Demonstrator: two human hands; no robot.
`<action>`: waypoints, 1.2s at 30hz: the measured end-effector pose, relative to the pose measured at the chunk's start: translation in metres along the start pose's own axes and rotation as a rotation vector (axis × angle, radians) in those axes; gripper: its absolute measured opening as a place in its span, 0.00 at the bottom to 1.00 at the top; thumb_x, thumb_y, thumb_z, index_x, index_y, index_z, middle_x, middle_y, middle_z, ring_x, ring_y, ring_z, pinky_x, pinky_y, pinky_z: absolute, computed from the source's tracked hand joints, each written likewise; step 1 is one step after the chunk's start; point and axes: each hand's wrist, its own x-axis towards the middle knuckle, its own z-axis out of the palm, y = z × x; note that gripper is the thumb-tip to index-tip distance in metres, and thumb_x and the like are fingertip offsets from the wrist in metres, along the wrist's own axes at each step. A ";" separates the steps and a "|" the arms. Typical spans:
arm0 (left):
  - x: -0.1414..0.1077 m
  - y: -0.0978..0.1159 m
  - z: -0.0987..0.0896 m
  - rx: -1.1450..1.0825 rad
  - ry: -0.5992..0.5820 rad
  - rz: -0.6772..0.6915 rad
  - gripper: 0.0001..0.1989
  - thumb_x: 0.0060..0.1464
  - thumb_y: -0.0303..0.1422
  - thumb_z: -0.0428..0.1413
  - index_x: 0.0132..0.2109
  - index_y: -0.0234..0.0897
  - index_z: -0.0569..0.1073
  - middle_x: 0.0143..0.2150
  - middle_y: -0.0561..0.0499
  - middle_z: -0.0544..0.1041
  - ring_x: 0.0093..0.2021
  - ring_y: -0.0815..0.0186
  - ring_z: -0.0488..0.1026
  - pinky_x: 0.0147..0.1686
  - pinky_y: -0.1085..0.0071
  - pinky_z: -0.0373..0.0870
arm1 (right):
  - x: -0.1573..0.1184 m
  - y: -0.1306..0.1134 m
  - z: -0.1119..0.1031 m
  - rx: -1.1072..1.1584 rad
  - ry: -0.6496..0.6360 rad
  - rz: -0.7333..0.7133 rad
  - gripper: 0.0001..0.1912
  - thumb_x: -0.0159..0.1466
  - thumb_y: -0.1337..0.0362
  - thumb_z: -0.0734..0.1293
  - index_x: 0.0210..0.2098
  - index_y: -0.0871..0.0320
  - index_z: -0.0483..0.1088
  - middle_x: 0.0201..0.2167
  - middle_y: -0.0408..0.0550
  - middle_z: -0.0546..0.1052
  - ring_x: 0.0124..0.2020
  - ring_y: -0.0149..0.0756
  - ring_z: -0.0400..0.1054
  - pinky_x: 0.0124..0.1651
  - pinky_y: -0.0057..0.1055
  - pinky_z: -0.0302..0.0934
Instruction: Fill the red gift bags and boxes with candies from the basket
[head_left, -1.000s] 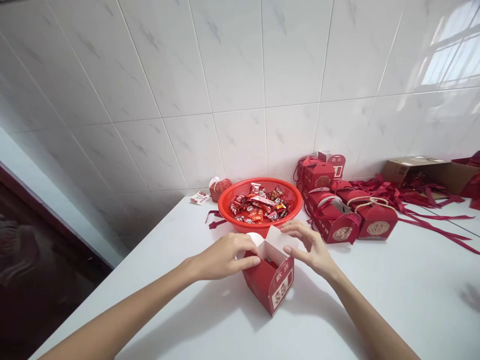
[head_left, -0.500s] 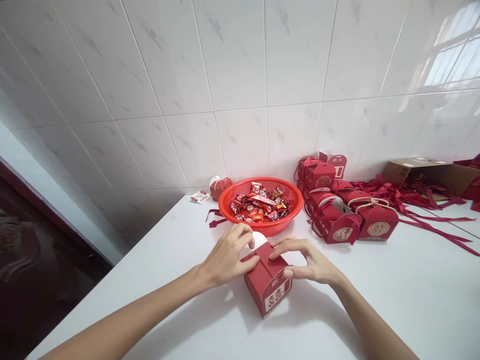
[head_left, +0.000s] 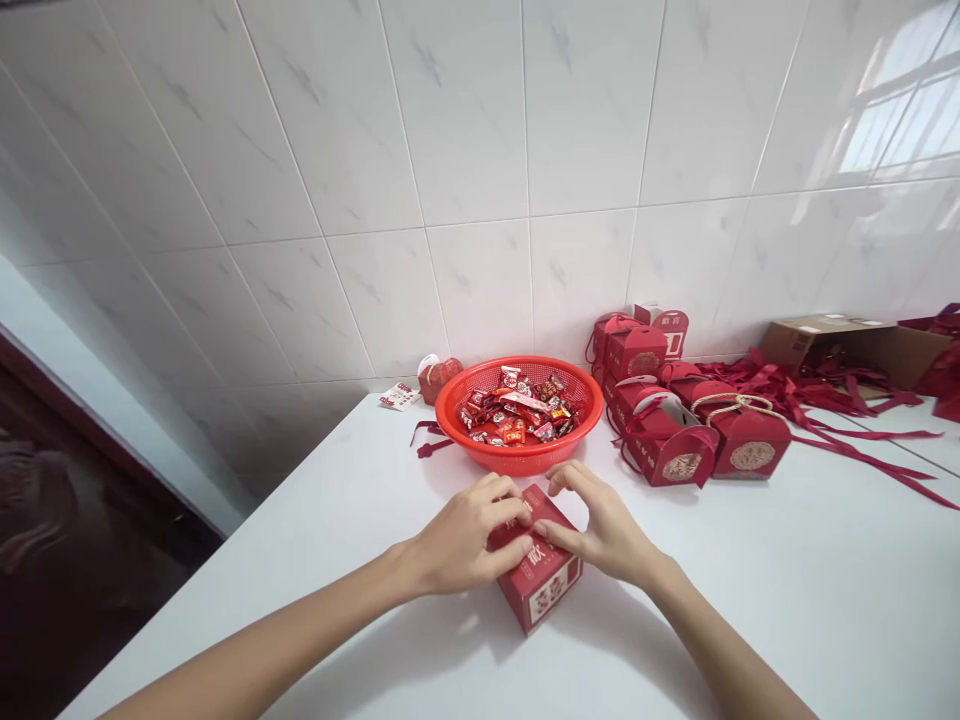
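Note:
A small red cardboard gift box (head_left: 551,585) with white and gold print stands on the white table in front of me, its top flaps folded down flat. My left hand (head_left: 480,535) rests over the box's left top edge, fingers curled and thumb along the lid. From the other side my right hand (head_left: 600,520) grips the box, thumb on the top panel and index finger bent at its far edge. The fingertips of both hands meet near the middle of the lid. Part of the top is hidden beneath them.
Just behind the box is a red plastic basket (head_left: 517,462) of wrapped candies (head_left: 517,405). Finished red boxes (head_left: 682,445) stand to the right, with loose red ribbons (head_left: 825,410) and an open carton (head_left: 795,345) beyond. A small card (head_left: 400,396) lies back left; a tiled wall (head_left: 480,290) rises behind.
The rounded end flaps that stood up have been folded down, so the printed top now lies flat. Both hands have come closer together over the lid.

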 end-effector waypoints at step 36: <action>-0.072 0.021 -0.090 -0.010 -0.213 -0.213 0.09 0.59 0.33 0.56 0.30 0.40 0.74 0.29 0.55 0.76 0.30 0.69 0.72 0.35 0.76 0.68 | -0.086 0.025 -0.064 -0.612 0.880 0.156 0.32 0.65 0.49 0.66 0.62 0.60 0.62 0.65 0.65 0.62 0.66 0.60 0.57 0.65 0.59 0.52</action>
